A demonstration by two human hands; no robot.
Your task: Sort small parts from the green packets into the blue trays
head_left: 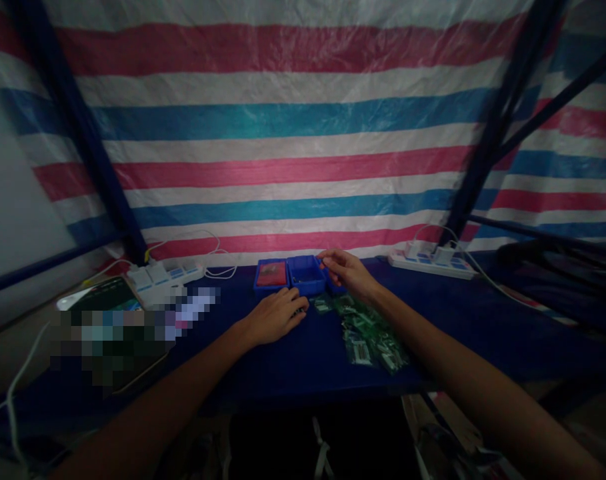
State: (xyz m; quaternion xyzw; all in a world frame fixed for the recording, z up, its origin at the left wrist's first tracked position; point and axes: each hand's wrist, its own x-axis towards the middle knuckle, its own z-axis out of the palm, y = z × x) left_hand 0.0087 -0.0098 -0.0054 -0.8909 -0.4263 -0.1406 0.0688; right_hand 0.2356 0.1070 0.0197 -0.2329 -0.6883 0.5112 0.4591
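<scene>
My left hand [277, 315] rests knuckles-up on the dark blue table [293, 360], fingers curled, just in front of two small blue bins. The left blue bin [271, 275] holds something red; the middle blue bin [307, 273] looks nearly empty. My right hand [347, 270] reaches to the right rim of the middle bin, fingertips pinched together; what they hold, if anything, is too small to see. A pile of small green circuit boards [370, 333] lies under my right forearm.
A white power strip [430, 261] with plugs sits at the back right, another power strip [163, 277] at the back left with white cables. A tablet-like device [103, 297] lies at left. A striped tarp [293, 133] hangs behind; dark blue poles frame it.
</scene>
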